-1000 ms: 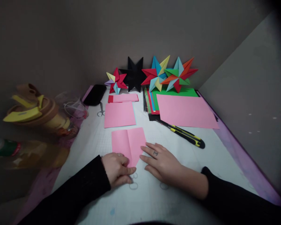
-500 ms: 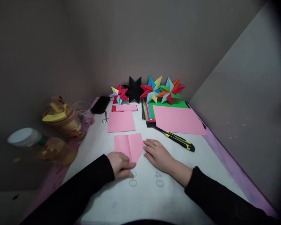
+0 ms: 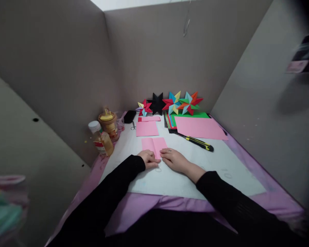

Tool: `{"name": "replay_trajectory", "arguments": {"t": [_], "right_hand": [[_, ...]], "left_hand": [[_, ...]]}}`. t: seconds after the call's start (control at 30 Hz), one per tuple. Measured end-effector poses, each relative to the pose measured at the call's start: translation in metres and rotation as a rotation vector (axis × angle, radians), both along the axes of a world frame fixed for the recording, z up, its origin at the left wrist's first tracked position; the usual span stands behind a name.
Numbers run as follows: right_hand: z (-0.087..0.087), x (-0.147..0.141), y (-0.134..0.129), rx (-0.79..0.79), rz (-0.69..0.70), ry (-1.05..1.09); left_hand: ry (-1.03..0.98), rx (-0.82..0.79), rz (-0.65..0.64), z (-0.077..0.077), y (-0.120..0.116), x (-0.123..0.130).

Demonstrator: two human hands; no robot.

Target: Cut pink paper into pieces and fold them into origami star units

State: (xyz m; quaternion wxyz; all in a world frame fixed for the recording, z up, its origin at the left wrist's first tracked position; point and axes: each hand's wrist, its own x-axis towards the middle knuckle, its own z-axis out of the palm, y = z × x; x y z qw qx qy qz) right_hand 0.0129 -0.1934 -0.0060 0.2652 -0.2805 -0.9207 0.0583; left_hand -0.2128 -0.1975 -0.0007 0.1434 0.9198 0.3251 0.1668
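Observation:
A pink square of paper [image 3: 156, 143] with a crease down its middle lies on the white board in front of me. Its lower right corner is folded in, partly covered by my fingers. My left hand [image 3: 149, 159] is at the lower edge, fingers curled and pinching the paper near that corner. Against the right edge rests my right hand [image 3: 173, 159], its fingers stretched out and their tips touching the folded side. Beyond lie a stack of pink squares [image 3: 147, 129], narrow pink and red strips [image 3: 149, 119], and a large pink sheet [image 3: 199, 127].
A yellow-and-black utility knife [image 3: 199, 143] lies to the right. Small scissors [image 3: 133, 126] and a black phone-like object [image 3: 130, 116] sit at the back left, near a bottle [image 3: 103, 142] and a lidded cup [image 3: 109, 125]. Several folded paper stars [image 3: 173, 103] lean on the back wall.
The view has tilted up and shifted, bringing in the board's front edge. My right hand has come closer to my left at the paper's lower right corner.

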Motion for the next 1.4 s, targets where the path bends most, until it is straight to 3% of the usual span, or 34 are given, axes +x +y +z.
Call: {"name": "replay_trajectory", "arguments": {"t": [0.2, 0.5, 0.8, 1.0, 1.23, 1.4], "right_hand": [[-0.004, -0.005, -0.023, -0.010, -0.036, -0.002], [-0.005, -0.005, -0.028, 0.008, -0.016, 0.008], [-0.003, -0.004, -0.031, -0.012, -0.002, 0.024], [-0.004, -0.006, -0.029, -0.037, -0.018, 0.052], [0.000, -0.008, -0.031, -0.070, -0.027, 0.080], [0.003, -0.011, -0.030, -0.068, -0.028, 0.101]], "left_hand": [[-0.003, 0.079, 0.142, -0.007, -0.022, 0.006], [0.039, 0.174, 0.199, -0.001, -0.032, 0.009], [-0.053, 0.192, 0.483, -0.008, -0.025, 0.006], [-0.162, 0.161, 0.555, -0.006, -0.021, 0.000], [-0.276, 0.140, 0.733, -0.014, -0.013, -0.009], [-0.338, 0.108, 0.729, -0.013, -0.015, -0.009]]}}
